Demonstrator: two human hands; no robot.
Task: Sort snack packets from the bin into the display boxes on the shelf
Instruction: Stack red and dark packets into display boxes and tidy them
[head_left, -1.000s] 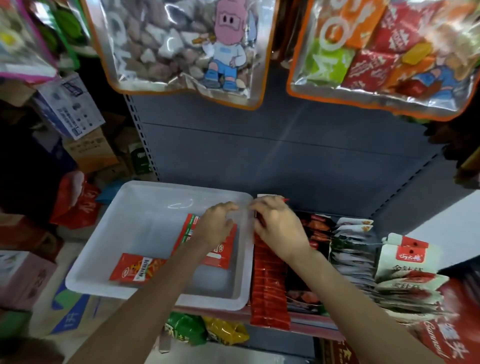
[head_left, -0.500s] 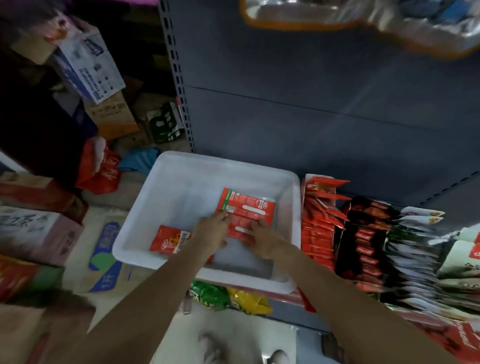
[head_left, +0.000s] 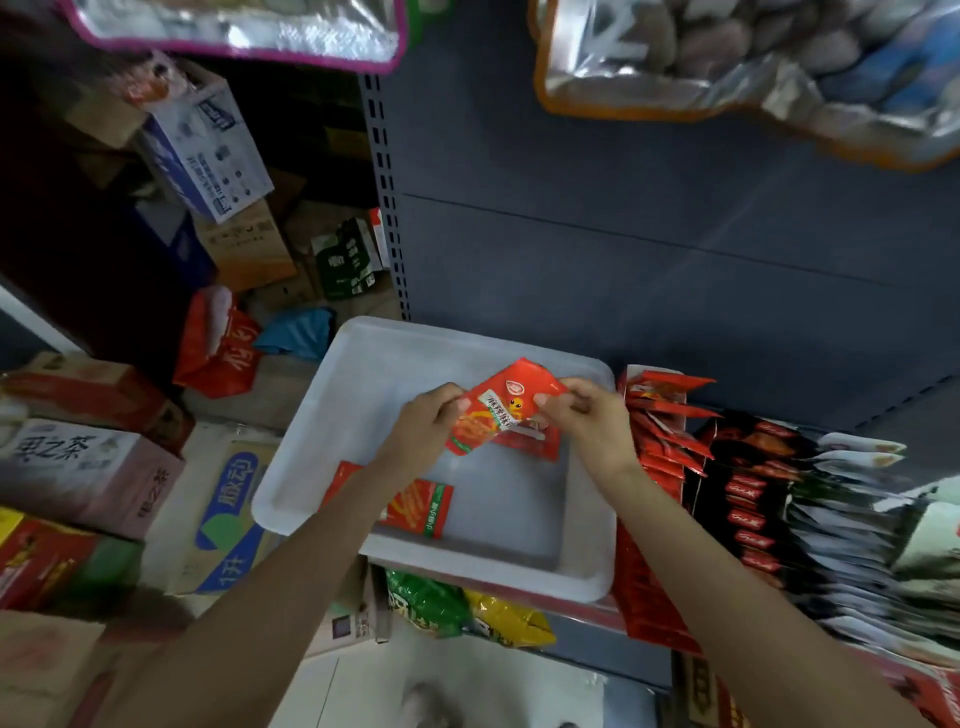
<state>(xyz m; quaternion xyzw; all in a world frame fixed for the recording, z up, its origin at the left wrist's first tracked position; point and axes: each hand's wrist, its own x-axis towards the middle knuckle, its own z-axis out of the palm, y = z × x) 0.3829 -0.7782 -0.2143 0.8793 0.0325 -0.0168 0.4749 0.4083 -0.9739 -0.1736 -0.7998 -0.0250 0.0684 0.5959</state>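
Left hand: our left hand (head_left: 423, 423) hangs over the middle of the bin, fingers curled, and pinches the left edge of a red packet.
Right hand: our right hand (head_left: 592, 421) hangs at 3 o'clock of the left one, thumb and fingers pinching the packet's right edge.
Held packet: the packet (head_left: 501, 408) is red with a green strip at its lower end; we hold it tilted, lifted off the bin floor, between both hands.
Bin: the white bin (head_left: 311, 467) sits on the shelf, its back wall against the grey panel.
Second packet: another red packet (head_left: 530, 441) lies in the bin just under the held one, mostly hidden by it.
Third packet: a red and green packet (head_left: 418, 506) lies flat on the bin floor at 6 o'clock of our left hand; our forearm covers its left part.
Display boxes: the red box (head_left: 654, 415) stands touching the bin's right wall, at 3 o'clock of our right hand, filled with upright red packets; the black box (head_left: 743, 488) stands just beside it further right.
White packets: a blurred row of white packets (head_left: 857, 457) stands at the far right.
Below the shelf: green and yellow bags (head_left: 467, 608) show under the bin's front edge.
Floor at 9 o'clock: stacked cartons (head_left: 88, 467) stand beside the shelf.
Above: large clear snack bags (head_left: 753, 57) hang at 12 o'clock.
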